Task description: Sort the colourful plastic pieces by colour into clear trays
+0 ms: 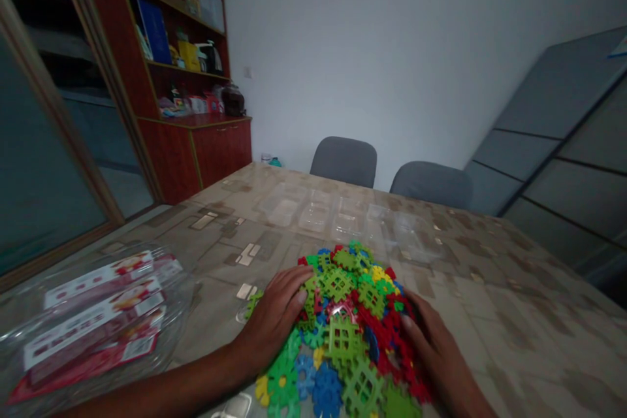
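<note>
A heap of flat plastic interlocking pieces (347, 320) in green, red, blue and yellow lies on the patterned table (514, 320) in front of me. My left hand (274, 320) rests against the heap's left side, fingers stretched and lying on the pieces. My right hand (435, 346) presses flat against the heap's right side, fingers extended over red pieces. Neither hand grips a piece.
A clear plastic bag with red and white labels (93, 320) lies at the left. Clear plastic trays (343, 215) stand beyond the heap. Two grey chairs (386, 170) sit at the far edge. A red wooden shelf unit (181, 65) stands at the left wall.
</note>
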The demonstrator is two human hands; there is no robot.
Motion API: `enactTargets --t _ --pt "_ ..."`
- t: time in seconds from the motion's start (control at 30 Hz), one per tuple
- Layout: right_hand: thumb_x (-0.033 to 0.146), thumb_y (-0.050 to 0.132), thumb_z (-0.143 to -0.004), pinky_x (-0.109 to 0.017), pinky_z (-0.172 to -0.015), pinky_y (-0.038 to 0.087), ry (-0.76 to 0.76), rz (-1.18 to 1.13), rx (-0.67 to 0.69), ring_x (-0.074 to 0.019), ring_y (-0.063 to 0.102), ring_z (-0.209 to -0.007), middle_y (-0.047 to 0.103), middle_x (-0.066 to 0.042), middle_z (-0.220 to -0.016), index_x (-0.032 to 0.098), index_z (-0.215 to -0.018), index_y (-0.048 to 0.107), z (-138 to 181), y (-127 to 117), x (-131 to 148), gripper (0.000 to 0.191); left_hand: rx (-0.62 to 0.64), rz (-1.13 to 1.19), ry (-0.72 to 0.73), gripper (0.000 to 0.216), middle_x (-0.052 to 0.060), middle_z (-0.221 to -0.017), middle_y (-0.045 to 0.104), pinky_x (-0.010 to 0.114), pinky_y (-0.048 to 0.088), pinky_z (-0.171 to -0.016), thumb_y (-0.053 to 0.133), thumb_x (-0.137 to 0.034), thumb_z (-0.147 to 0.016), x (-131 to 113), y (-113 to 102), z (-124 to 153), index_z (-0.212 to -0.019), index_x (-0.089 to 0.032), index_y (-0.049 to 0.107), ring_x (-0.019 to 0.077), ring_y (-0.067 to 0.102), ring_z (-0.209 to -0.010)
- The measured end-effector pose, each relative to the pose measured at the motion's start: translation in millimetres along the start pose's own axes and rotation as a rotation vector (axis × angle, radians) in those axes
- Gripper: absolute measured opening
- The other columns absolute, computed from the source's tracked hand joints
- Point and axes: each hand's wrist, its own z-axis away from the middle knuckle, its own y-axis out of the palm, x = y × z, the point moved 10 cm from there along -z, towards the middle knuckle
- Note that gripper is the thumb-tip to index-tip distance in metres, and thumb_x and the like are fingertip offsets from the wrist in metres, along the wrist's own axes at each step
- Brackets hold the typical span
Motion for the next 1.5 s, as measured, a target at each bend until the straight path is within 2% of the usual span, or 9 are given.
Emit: enactTargets --t 0.17,0.37,0.57,0.77,0.9,1.0,1.2,1.37,1.5 --pt "0.052 0.050 -0.091 -0.047 -0.111 0.037 -0.092 -0.095 0.090 -0.0284 0.047 -0.133 0.049 -0.009 -0.146 0.027 -0.138 0.049 6 14 29 0.053 0.093 -0.010 0.045 0.041 0.003 -0.146 0.048 0.042 0.032 -0.115 0.040 -0.038 -0.100 -6 10 5 -0.139 -0.029 0.047 0.0229 0.041 -0.135" --pt "0.056 0.046 -0.092 -0.038 -0.089 0.055 0.012 -0.140 0.003 -0.0274 0.064 -0.109 0.063 -0.011 -0.128 0.025 -0.128 0.055 2 -2 17 0.049 0.010 0.037 0.007 0.033 0.004 -0.136 0.057 0.038 0.039 -0.109 0.038 -0.035 -0.101 -6 -1 -1 -0.127 -0.026 0.057 0.0220 0.049 -0.127" --pt "0.057 0.048 -0.091 -0.044 -0.104 0.045 -0.036 -0.087 -0.048 -0.0294 0.057 -0.121 0.062 -0.007 -0.132 0.026 -0.124 0.061 -10 -11 22 0.047 -0.007 -0.010 0.021 0.034 0.005 -0.138 0.055 0.042 0.036 -0.110 0.039 -0.035 -0.101 -7 -4 -2 -0.129 -0.026 0.056 0.0234 0.046 -0.130" --pt "0.057 0.040 -0.094 -0.052 -0.110 0.036 -0.222 -0.022 0.149 -0.0324 0.053 -0.125 0.062 -0.014 -0.132 0.017 -0.124 0.063 -62 9 48 0.055 0.172 -0.050 0.050 0.041 0.009 -0.143 0.052 0.046 0.031 -0.113 0.042 -0.039 -0.098 -13 6 -43 -0.133 -0.021 0.053 0.0255 0.044 -0.133" --pt "0.060 0.045 -0.090 -0.054 -0.112 0.032 -0.299 -0.015 0.184 -0.0333 0.051 -0.126 0.062 -0.013 -0.132 0.018 -0.122 0.065 -97 31 63 0.056 0.268 -0.012 0.056 0.057 0.013 -0.149 0.044 0.048 0.029 -0.114 0.049 -0.045 -0.093 -6 22 -75 -0.142 -0.016 0.044 0.0297 0.040 -0.136" --pt "0.061 0.051 -0.087 -0.054 -0.108 0.037 -0.344 -0.026 0.210 -0.0336 0.056 -0.120 0.068 -0.012 -0.123 0.020 -0.114 0.070 -105 44 74 0.052 0.301 0.042 0.055 0.058 0.013 -0.143 0.052 0.045 0.035 -0.110 0.053 -0.047 -0.090 1 32 -83 -0.139 -0.015 0.048 0.0298 0.048 -0.130" --pt "0.057 0.043 -0.094 -0.046 -0.097 0.048 -0.331 -0.064 0.229 -0.0292 0.063 -0.111 0.070 -0.010 -0.119 0.021 -0.114 0.068 -98 37 72 0.048 0.234 0.131 0.072 0.041 0.008 -0.117 0.067 0.033 0.046 -0.096 0.054 -0.040 -0.090 -4 25 -77 -0.123 -0.017 0.061 0.0238 0.061 -0.109" --pt "0.064 0.039 -0.092 -0.051 -0.103 0.042 -0.322 -0.018 0.213 -0.0326 0.059 -0.116 0.067 -0.015 -0.123 0.017 -0.118 0.066 -109 42 69 0.061 0.153 0.100 0.065 0.034 0.011 -0.118 0.067 0.036 0.043 -0.099 0.049 -0.032 -0.092 -7 21 -83 -0.117 -0.015 0.064 0.0255 0.060 -0.112" --pt "0.067 0.042 -0.089 -0.047 -0.103 0.042 -0.379 -0.020 0.264 -0.0299 0.061 -0.112 0.070 -0.013 -0.116 0.020 -0.107 0.071 -106 57 84 0.059 0.153 0.080 0.072 0.034 0.011 -0.121 0.066 0.037 0.042 -0.101 0.052 -0.025 -0.087 -13 21 -87 -0.116 -0.015 0.064 0.0259 0.058 -0.115"
